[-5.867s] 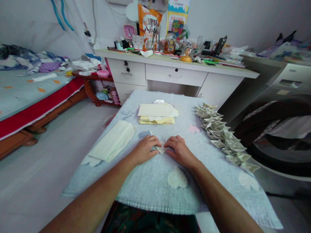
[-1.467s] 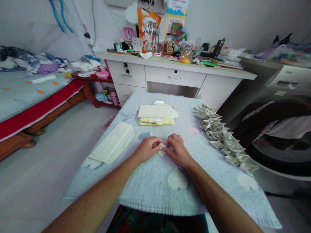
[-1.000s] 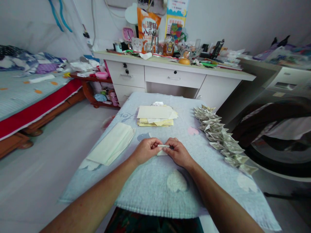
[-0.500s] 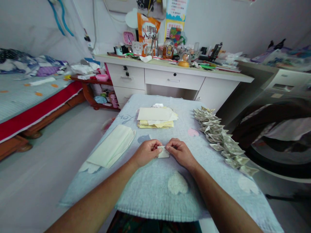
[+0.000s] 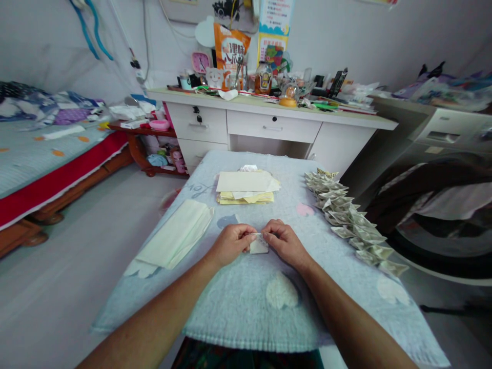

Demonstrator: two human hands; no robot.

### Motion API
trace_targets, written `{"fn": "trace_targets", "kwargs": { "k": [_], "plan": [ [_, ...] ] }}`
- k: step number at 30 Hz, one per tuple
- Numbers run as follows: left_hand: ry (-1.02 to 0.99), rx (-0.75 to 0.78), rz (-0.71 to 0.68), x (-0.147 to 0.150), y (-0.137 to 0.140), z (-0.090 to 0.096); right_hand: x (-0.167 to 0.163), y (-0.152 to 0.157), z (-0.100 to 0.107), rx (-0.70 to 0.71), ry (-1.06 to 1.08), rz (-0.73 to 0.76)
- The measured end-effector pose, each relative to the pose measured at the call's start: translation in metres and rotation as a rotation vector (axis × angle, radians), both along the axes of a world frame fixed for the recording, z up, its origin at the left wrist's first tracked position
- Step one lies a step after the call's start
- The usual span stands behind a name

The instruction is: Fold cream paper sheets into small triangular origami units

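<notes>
Between my two hands is a small folded piece of paper (image 5: 259,245), pale and roughly square. My left hand (image 5: 235,242) pinches its upper left edge with thumb and fingers. On the upper right edge, my right hand (image 5: 283,240) grips it the same way. Beyond my hands lies a stack of cream and yellow paper (image 5: 246,182). Pale green paper sheets (image 5: 177,233) rest to the left. Along the right side runs a row of folded paper boats (image 5: 351,220), nested into one another.
A light blue patterned cloth (image 5: 238,312) covers the table. Behind it stands a white desk (image 5: 274,125) crowded with jars, a pink clock and a snack bag. A bed (image 5: 46,148) is at the left, a washing machine (image 5: 442,154) at the right.
The view has shifted slightly. Both hands keep their pinch on the folded paper, which hangs at nearly the same spot with only a slight change in its angle.
</notes>
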State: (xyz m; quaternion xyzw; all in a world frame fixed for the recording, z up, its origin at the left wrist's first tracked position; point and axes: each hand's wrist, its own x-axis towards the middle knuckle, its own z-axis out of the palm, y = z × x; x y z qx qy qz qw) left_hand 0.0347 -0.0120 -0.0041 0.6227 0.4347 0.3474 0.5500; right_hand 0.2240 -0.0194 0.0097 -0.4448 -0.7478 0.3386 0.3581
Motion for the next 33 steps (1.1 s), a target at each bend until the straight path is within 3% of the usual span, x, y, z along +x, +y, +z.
{"fn": "trace_targets", "kwargs": {
  "k": [12, 18, 26, 33],
  "plan": [
    [-0.004, 0.019, -0.033, -0.0009, -0.0008, -0.0028, 0.0002, 0.0000, -0.0009, 0.064, -0.030, -0.050],
    [-0.020, 0.020, 0.000, 0.0005, -0.0014, 0.0001, -0.0025, -0.0006, -0.0041, 0.023, 0.024, -0.047],
    [0.062, 0.094, -0.054, 0.0003, -0.0026, 0.0012, -0.0059, -0.0034, -0.0004, 0.072, -0.021, -0.068],
    [0.021, 0.062, -0.029, 0.0004, -0.0021, 0.0020, -0.0050, -0.0038, 0.0020, 0.017, 0.008, -0.015]
  ]
}}
